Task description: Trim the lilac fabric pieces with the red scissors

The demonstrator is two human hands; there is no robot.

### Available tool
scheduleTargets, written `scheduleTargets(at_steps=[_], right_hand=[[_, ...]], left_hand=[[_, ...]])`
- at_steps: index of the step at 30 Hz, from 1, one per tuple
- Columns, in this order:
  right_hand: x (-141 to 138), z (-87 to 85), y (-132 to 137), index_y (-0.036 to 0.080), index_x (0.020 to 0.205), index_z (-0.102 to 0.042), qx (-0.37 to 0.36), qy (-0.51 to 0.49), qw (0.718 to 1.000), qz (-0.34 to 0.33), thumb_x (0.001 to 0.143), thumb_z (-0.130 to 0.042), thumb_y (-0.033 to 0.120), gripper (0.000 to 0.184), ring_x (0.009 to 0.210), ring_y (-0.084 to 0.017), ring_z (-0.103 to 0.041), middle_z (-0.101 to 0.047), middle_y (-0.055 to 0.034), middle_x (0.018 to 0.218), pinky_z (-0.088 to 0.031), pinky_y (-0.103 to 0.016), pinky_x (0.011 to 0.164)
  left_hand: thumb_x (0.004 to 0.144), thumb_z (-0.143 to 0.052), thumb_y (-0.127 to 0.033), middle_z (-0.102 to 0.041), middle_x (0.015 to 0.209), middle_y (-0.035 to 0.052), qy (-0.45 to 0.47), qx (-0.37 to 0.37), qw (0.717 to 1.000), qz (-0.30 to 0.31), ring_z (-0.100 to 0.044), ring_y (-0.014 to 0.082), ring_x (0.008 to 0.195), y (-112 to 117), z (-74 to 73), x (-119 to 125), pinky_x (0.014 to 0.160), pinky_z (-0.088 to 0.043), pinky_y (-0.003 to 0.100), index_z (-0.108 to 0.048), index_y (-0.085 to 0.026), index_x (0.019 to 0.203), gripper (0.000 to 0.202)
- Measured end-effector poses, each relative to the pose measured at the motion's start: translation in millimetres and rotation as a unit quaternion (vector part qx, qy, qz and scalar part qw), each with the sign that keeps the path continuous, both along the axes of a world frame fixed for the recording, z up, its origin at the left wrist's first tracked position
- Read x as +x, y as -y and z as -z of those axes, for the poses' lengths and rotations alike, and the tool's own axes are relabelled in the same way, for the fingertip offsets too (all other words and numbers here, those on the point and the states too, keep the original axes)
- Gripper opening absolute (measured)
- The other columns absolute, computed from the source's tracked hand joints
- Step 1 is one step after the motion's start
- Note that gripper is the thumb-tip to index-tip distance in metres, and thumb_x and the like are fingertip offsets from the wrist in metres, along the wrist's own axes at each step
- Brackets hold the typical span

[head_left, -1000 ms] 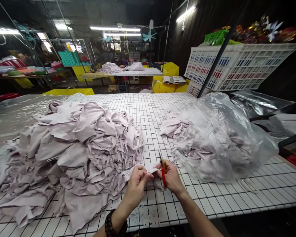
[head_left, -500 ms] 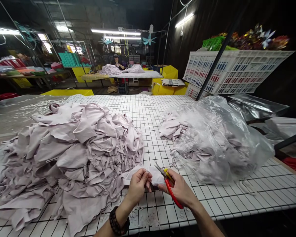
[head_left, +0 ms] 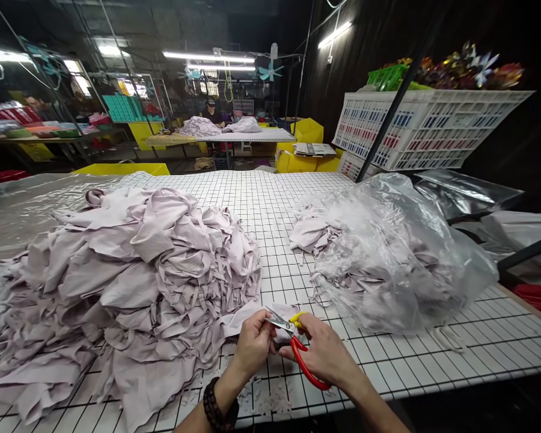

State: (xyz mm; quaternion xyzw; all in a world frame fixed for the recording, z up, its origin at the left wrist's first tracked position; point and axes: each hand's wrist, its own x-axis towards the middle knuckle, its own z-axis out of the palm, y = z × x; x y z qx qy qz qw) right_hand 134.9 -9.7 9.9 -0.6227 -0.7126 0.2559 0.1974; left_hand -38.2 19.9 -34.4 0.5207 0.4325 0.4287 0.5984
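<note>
My right hand (head_left: pixel 322 349) grips scissors (head_left: pixel 297 352) with red and yellow handles. Their blades point left, spread a little, and reach the fingertips of my left hand (head_left: pixel 255 341). That hand is pinched on the edge of a pale mauve fabric piece (head_left: pixel 238 319), which lies on the table behind both hands. Its pinched edge is mostly hidden by my fingers. To the left rises a large heap of the same mauve fabric pieces (head_left: pixel 130 270). Small fabric scraps (head_left: pixel 270 397) are scattered on the table just in front of my hands.
A clear plastic bag (head_left: pixel 401 258) over more mauve pieces (head_left: pixel 315 231) lies on the right of the gridded table (head_left: pixel 270 240). White crates (head_left: pixel 424 129) stand beyond it, behind a dark slanted pole (head_left: pixel 390 117). Another person (head_left: pixel 211 111) is at a far table.
The scissors have swung left and down, bringing the blades from pointing up and away to my left fingertips. My left hand stays pinched in nearly the same place.
</note>
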Motion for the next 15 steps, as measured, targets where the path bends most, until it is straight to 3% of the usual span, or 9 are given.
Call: scheduleTargets(at_steps=[9,15], right_hand=[[-0.4,5.1,-0.7,0.022,0.071,-0.045,0.017,0.050,0.999,-0.003,0.073,-0.062,0.051,0.034,0.063,-0.014,-0.049,-0.057,0.0024,0.071,-0.029,-0.024,0.056],[-0.8,6.6,0.8,0.021,0.064,-0.043,0.036,0.081,0.996,0.003,0.071,-0.064,0.056,0.042,0.056,-0.012,-0.045,-0.056,0.0043,0.063,-0.024,-0.023,0.052]], left_hand=[[0.086,-0.049,-0.038,-0.051,0.059,-0.0043,-0.006,-0.011,1.000,0.007,-0.049,0.0072,0.036,2.6,-1.2,-1.7,0.036,-0.035,0.017,-0.048,-0.017,0.072,0.025],[0.087,-0.049,-0.041,-0.051,0.060,-0.0038,-0.020,-0.006,1.000,0.006,-0.050,0.0071,0.036,3.3,-2.1,-4.5,0.036,-0.035,0.017,-0.051,-0.016,0.072,0.029]])
